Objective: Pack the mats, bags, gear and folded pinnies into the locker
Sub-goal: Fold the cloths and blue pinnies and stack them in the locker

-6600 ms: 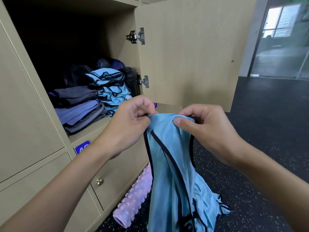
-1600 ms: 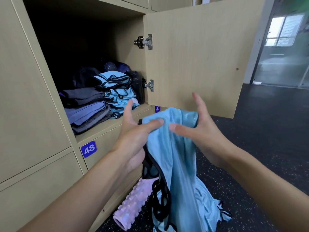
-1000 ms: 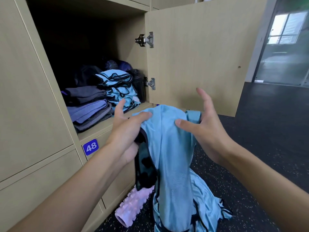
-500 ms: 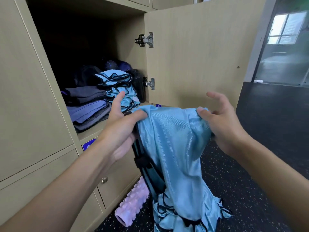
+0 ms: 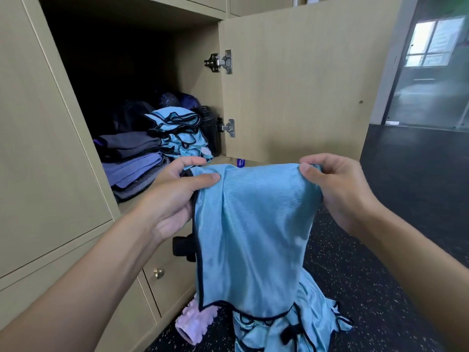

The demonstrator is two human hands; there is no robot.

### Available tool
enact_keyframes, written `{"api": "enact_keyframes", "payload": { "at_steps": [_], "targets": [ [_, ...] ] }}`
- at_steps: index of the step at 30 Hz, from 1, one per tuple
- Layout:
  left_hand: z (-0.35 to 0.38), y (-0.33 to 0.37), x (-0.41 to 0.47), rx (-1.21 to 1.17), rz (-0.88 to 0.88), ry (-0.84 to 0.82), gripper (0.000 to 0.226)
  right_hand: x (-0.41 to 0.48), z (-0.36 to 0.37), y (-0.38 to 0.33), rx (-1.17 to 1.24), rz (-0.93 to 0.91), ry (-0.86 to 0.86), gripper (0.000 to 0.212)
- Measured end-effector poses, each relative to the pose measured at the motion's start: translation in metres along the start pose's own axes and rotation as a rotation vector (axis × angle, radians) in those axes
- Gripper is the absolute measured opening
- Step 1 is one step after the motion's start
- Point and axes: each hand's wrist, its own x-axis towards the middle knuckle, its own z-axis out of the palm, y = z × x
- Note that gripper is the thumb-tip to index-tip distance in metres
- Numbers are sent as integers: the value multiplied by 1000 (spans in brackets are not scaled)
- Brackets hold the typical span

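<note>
Fingers (image 5: 203, 179) of my left hand (image 5: 172, 199) and my right hand (image 5: 340, 191) pinch the top edge of a light blue, black-trimmed mesh pinny (image 5: 251, 224).

Left to right: the open beige wooden locker (image 5: 195, 80) holds folded purple and grey mats (image 5: 132, 163), then a stack of folded light blue pinnies (image 5: 180, 133), then a black cylindrical container (image 5: 209, 128) against its right wall. My left thumb presses the fabric's left corner; my right thumb and curled fingers grip the right corner. The pinny hangs spread between both hands, in front of the locker and outside it. Below, a lilac ridged foam roller (image 5: 195, 323) lies on the dark speckled floor (image 5: 406, 224) at the locker base, with a heap of blue pinnies (image 5: 317, 323) just to its right.
</note>
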Motion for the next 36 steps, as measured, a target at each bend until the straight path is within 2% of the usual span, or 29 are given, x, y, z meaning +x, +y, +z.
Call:
{"api": "enact_keyframes", "payload": {
  "at_steps": [6, 10, 12, 14, 16, 20, 23, 26, 29, 33, 36],
  "targets": [
    [1, -2, 3, -24, 30, 21, 23, 2, 2, 3, -97, -30, 30, 18],
    [-2, 0, 4, -4, 14, 0, 27, 1, -3, 0, -129, 26, -120, 15],
    [-4, 2, 5, 7, 10, 2, 26, -1, -4, -1, -120, 38, -214, 23],
    [-6, 3, 5, 4, -4, -6, 17, -2, -5, -2, -150, 16, -225, 32],
    [-9, 4, 4, 29, -34, -29, 15, 0, -5, -2, -213, -31, -171, 27],
    [-12, 3, 2, 136, -57, -90, 28, 4, -11, -1, -299, -75, -137, 11],
    [-15, 0, 3, 303, -24, -84, 34, 5, -14, 1, -416, -124, -127, 17],
    [-16, -5, 5, 611, 101, -17, 32, 7, -15, 5, -568, -195, -133, 16],
    [-15, -10, 6, 851, 248, 15, 19, 10, -16, 8, -643, -245, -109, 10],
    [-13, -11, 5, 1174, 415, 67, 3, 9, -16, 7, -657, -190, -143, 15],
    [-13, -14, 9, 1242, 436, 89, 15, 9, -16, 8, -668, -180, -144, 16]
  ]
}}
